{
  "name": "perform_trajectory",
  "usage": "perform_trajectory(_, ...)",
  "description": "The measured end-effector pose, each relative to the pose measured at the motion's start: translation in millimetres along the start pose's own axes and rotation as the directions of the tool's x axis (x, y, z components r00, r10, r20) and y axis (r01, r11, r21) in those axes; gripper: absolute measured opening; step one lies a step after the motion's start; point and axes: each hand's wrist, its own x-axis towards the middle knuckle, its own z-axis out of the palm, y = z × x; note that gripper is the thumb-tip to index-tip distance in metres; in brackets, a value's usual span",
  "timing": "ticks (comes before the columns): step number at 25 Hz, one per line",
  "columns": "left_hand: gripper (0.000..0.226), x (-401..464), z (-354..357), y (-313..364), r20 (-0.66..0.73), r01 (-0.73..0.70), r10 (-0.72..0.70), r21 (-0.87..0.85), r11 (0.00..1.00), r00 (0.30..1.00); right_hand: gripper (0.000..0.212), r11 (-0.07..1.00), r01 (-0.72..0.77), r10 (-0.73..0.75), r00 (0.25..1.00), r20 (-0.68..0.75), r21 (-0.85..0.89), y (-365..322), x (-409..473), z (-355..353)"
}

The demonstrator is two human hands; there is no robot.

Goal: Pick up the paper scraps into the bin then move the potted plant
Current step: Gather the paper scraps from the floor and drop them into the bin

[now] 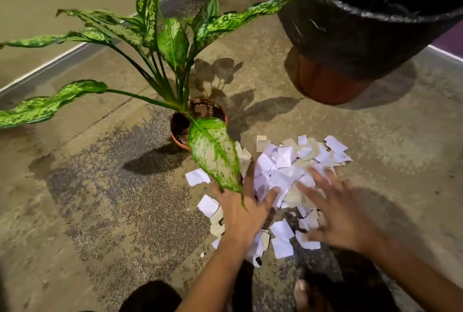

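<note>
A heap of white and beige paper scraps lies on the floor in front of me. My left hand rests spread on the heap's left side, partly under a drooping leaf. My right hand is spread over the heap's right side, blurred, fingers apart. Neither hand visibly holds a scrap. The potted plant stands just behind and left of the heap in a small orange pot, with long mottled green leaves. The bin, lined with a black bag over an orange body, stands at the back right.
A grey skirting runs along the wall on the left and back. My bare foot shows at the bottom edge near the scraps. A few loose scraps lie between my arms. Speckled floor spreads to the left.
</note>
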Motion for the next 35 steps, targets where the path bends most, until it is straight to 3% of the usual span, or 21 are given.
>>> perform_trajectory(3, 0.104, -34.9, 5.5, -29.8, 0.222, 0.313, -0.354, 0.201, 0.928, 0.909, 0.098, 0.974, 0.207, -0.203, 0.978, 0.05, -0.092, -14.4, -18.3, 35.4)
perform_trajectory(6, 0.12, -68.0, 13.7, -37.3, 0.333, 0.385, -0.456, 0.258, 0.886, 0.825, 0.08, 0.969, 0.212, -0.217, 0.976, -0.032, -0.125, -4.6, -7.5, 43.3)
perform_trajectory(10, 0.125, -70.4, 31.7, -26.1, 0.468, 0.197, -0.281, 0.221, 0.955, 0.838, 0.063, 0.986, 0.046, -0.066, 0.99, -0.122, -0.163, 18.8, 25.8, 31.1)
perform_trajectory(14, 0.128, -19.4, 51.0, -7.4, 0.592, -0.019, -0.068, 0.139, 0.99, 0.803, 0.071, 0.98, -0.151, 0.134, 0.982, -0.131, -0.129, 35.5, 43.7, 18.5)
perform_trajectory(16, 0.126, 6.3, 58.0, 3.2, 0.664, -0.097, -0.023, 0.144, 0.985, 0.748, 0.078, 0.973, -0.206, 0.191, 0.971, -0.142, -0.1, 36.8, 39.5, 17.0)
perform_trajectory(21, 0.116, 29.9, 62.7, 12.7, 0.753, -0.239, -0.05, 0.27, 0.933, 0.657, 0.1, 0.966, -0.259, 0.254, 0.958, -0.134, -0.024, 16.7, 8.9, 22.4)
perform_trajectory(27, 0.095, 28.5, 63.8, 16.9, 0.778, -0.282, -0.079, 0.318, 0.905, 0.624, 0.112, 0.995, -0.086, 0.089, 0.994, -0.07, 0.045, -43.2, -22.6, 44.0)
perform_trajectory(35, 0.091, 33.4, 67.4, 18.9, 0.792, -0.321, -0.111, 0.366, 0.874, 0.601, 0.087, 0.975, -0.217, 0.218, 0.976, -0.025, 0.052, -25.4, 1.7, 44.2)
